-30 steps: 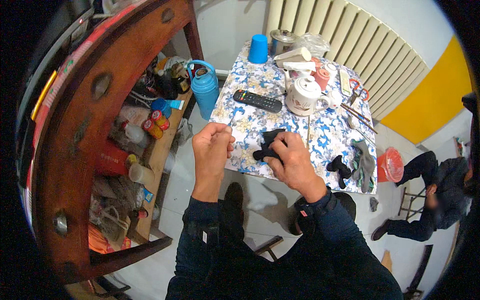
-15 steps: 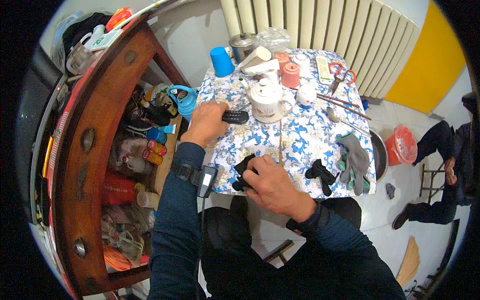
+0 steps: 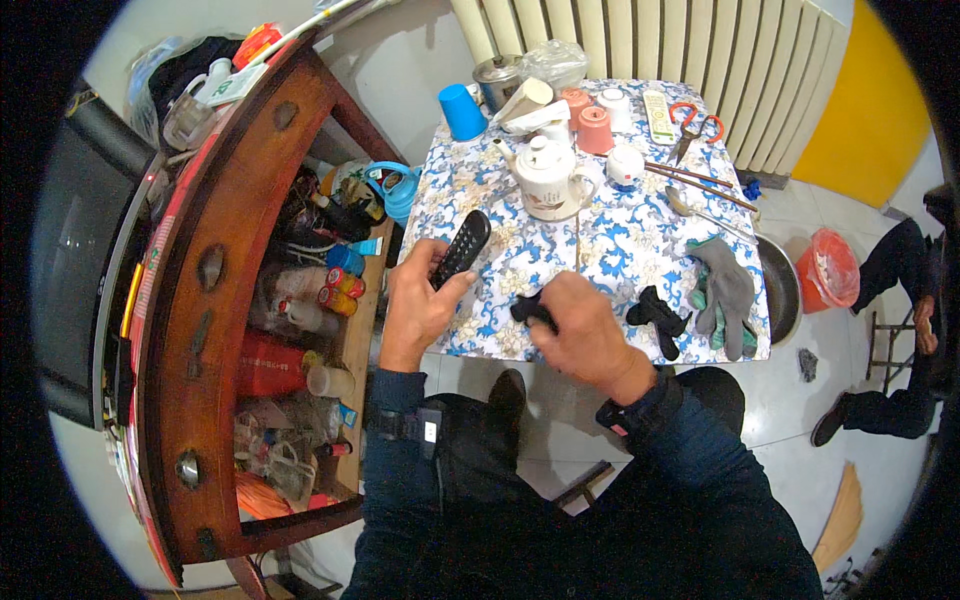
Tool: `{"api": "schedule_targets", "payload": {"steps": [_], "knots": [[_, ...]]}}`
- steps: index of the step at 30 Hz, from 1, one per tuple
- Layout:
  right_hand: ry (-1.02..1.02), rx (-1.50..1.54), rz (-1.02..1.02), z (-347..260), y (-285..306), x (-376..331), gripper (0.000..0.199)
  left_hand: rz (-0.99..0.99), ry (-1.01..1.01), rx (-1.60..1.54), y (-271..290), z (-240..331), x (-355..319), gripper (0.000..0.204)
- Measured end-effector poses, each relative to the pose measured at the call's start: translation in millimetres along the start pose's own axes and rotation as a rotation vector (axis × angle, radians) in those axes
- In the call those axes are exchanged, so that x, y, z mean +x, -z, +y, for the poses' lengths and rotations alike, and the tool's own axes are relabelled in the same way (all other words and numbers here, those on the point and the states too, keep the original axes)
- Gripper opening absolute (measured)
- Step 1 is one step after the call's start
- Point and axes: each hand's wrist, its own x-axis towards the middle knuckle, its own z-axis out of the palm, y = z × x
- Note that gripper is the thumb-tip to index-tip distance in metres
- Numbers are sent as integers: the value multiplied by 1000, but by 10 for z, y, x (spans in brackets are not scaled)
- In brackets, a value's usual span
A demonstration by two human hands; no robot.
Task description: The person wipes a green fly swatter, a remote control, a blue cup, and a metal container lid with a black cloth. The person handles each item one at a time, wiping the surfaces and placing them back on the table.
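Note:
My left hand (image 3: 420, 306) is closed round the lower part of a black remote control (image 3: 463, 250) with rows of small buttons, raised and tilted at the table's left side. At the near middle of the table, my right hand (image 3: 590, 335) grips a piece of black cloth (image 3: 534, 310); part of the cloth is hidden under my fingers. A second crumpled black cloth (image 3: 660, 318) lies to the right of that hand. Beside it rests a grey and green work glove (image 3: 722, 295). Beyond my hands stands a white teapot (image 3: 545, 180) with its spout toward the left.
Cups, a blue cup (image 3: 462, 112), chopsticks (image 3: 705, 182), a spoon (image 3: 700, 213) and red-handled scissors (image 3: 690, 135) occupy the patterned tablecloth's far part. A wooden cabinet (image 3: 235, 200) stands left. On the right are a pan (image 3: 785, 280), a red bin (image 3: 828, 268) and a seated person (image 3: 890, 350).
My left hand has picked the remote control up off the tabletop and turned it upright toward me. My right hand still holds the black cloth, slightly shifted. The view has tilted a little.

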Motion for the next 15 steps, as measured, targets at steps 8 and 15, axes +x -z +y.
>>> {"api": "schedule_targets", "payload": {"steps": [8,15], "knots": [[-332,276,97,-27,258,110,20,100,-63,-124,-255,237,-412,37],[-482,566,-106,124,311,185,15,90,-255,107,-214,200,-509,44]]}}
